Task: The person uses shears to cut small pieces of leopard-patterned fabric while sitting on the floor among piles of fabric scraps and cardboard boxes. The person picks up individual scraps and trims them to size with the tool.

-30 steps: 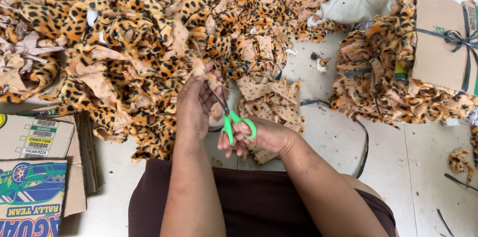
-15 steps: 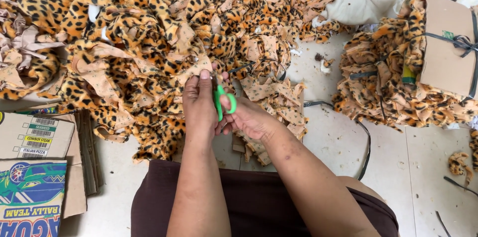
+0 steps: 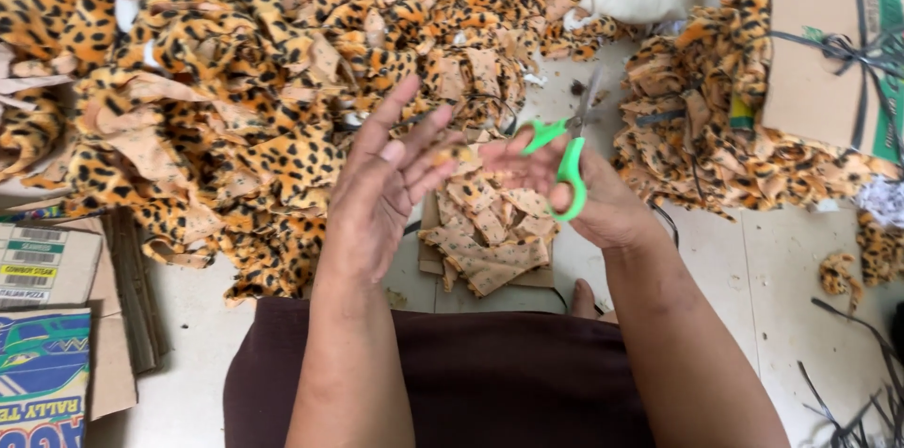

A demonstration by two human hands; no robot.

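Head view, nearest first: a dark brown garment (image 3: 471,382) covers my lap at the bottom of the frame, and both forearms rise from it. Taking the small stack of cut fabric pieces (image 3: 490,236) on the floor just beyond my lap as the landmark, my left hand (image 3: 381,189) hovers above and to its left, fingers spread and released, grasping nothing. My right hand (image 3: 589,198) is above and to the right of the stack, fingers clenched through the loops of the green-handled scissors (image 3: 565,161). The scissors' long axis runs near upright in the frame, slightly tilted; handles sit toward me, blades point away and a little rightward. I cannot tell whether the blades are parted. A small scrap (image 3: 457,154) sits between my hands above the stack; whether either hand touches it I cannot tell.

Left of the stack lie flattened cardboard boxes (image 3: 47,316). Beyond it, a large heap of leopard-print fabric pieces (image 3: 235,81) spreads far and left. Far right of the stack sits a tied bundle of the same fabric under cardboard (image 3: 810,62).
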